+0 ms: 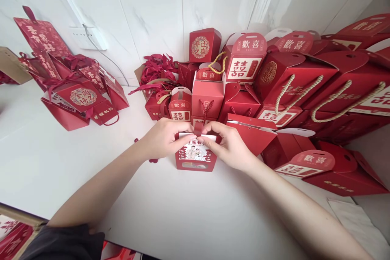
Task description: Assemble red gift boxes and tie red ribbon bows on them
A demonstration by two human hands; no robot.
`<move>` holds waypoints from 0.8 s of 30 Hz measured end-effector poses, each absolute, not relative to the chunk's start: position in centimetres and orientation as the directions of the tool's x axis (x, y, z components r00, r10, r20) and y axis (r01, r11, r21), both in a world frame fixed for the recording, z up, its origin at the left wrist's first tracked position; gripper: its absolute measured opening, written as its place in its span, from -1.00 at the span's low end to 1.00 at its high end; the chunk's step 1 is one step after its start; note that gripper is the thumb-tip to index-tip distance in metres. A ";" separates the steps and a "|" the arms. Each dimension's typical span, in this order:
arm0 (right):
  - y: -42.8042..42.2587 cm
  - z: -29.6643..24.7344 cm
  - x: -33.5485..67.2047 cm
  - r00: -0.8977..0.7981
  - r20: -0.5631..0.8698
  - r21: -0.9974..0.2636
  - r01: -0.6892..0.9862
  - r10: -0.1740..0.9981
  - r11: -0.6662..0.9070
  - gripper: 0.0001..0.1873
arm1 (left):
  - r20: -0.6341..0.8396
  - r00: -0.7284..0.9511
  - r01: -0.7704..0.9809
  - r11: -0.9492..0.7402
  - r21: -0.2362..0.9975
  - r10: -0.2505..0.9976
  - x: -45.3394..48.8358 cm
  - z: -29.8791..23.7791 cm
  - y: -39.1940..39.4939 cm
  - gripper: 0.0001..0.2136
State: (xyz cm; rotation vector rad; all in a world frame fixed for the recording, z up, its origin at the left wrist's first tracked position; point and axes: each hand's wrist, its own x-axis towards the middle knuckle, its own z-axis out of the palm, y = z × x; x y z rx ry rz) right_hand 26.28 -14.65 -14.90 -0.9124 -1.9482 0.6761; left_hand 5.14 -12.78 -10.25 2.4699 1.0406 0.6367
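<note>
A small red gift box point(195, 157) with a picture of a couple on its front stands on the white table point(170, 211), near the middle. Both my hands meet over its top. My left hand point(166, 138) has its fingers pinched on the box's top flap from the left. Fingers of my right hand point(227, 144) are curled and pinched on the same top from the right. A small red ribbon piece point(198, 128) sticks up between my fingertips.
Many red gift boxes with rope handles point(292, 89) are piled along the right and back against the tiled wall. A second heap of red boxes and bags point(79, 93) lies at the left. Loose red ribbons point(157, 67) sit behind. A wall socket with cable point(88, 36) is upper left.
</note>
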 end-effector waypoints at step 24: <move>-16.4 -13.9 25.8 -0.210 0.584 -0.683 0.395 0.784 0.615 -0.88 | 0.274 0.481 0.436 -0.498 0.749 0.833 6.5 -11.2 -13.7 -0.78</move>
